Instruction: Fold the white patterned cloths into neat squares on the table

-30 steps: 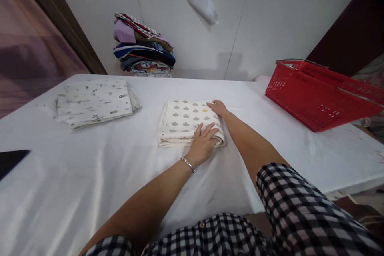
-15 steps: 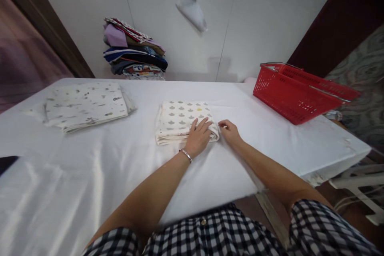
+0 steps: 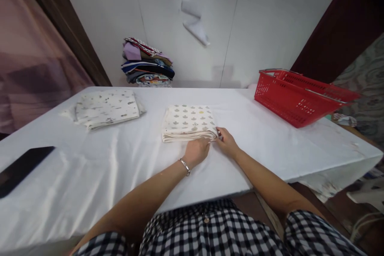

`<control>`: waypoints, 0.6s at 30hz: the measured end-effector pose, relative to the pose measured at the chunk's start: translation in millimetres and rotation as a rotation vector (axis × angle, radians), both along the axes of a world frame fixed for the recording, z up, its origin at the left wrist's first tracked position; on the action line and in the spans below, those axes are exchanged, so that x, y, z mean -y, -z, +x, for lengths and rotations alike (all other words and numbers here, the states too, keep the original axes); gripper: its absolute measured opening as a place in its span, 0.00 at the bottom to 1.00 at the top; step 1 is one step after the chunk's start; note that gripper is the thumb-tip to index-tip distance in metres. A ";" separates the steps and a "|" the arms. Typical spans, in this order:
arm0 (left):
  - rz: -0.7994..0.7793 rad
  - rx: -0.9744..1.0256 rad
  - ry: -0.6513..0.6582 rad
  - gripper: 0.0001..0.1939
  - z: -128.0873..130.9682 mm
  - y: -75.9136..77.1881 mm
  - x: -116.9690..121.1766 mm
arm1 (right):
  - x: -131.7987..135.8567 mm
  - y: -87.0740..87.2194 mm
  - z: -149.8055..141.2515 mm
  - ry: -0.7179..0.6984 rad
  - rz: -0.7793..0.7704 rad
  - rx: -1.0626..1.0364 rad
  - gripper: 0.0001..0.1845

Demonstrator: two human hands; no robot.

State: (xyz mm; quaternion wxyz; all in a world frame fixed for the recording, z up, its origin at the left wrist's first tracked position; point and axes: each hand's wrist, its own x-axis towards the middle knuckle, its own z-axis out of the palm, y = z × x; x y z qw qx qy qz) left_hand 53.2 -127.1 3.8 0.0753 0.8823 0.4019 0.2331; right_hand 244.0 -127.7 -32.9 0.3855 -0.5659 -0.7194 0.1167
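Note:
A folded cream cloth [image 3: 189, 120] with rows of small grey shapes and one yellow one lies in the middle of the white-covered table. At its front edge, near the right corner, my left hand [image 3: 197, 152] is closed, fingertips gripping the layered edge. My right hand [image 3: 227, 143] pinches the same cloth at its front right corner, thumb and fingers partly hidden by the fold. A silver bracelet [image 3: 185, 167] circles my left wrist.
Another folded white patterned cloth [image 3: 106, 109] lies at the back left. A black phone-like slab [image 3: 22, 168] rests at the left front. The red basket [image 3: 295, 98] stands at the right. Stacked coloured fabrics [image 3: 147, 64] rise behind the table's far edge.
My left hand has come off the cloth's top and down to its front edge, fingers curling in. The right hand has closed on the corner. The view has shifted left, showing more of the black slab.

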 end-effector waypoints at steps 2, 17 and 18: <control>-0.207 0.073 -0.090 0.16 6.8 4.3 2.6 | -2.1 2.6 1.5 0.012 -0.016 -0.055 0.27; -0.889 0.333 -0.036 0.24 36.9 -10.1 2.8 | -4.9 6.0 3.5 -0.007 -0.029 -0.164 0.26; -0.936 0.368 -0.020 0.24 37.3 -11.5 3.4 | -4.0 4.8 2.6 -0.013 -0.026 -0.135 0.27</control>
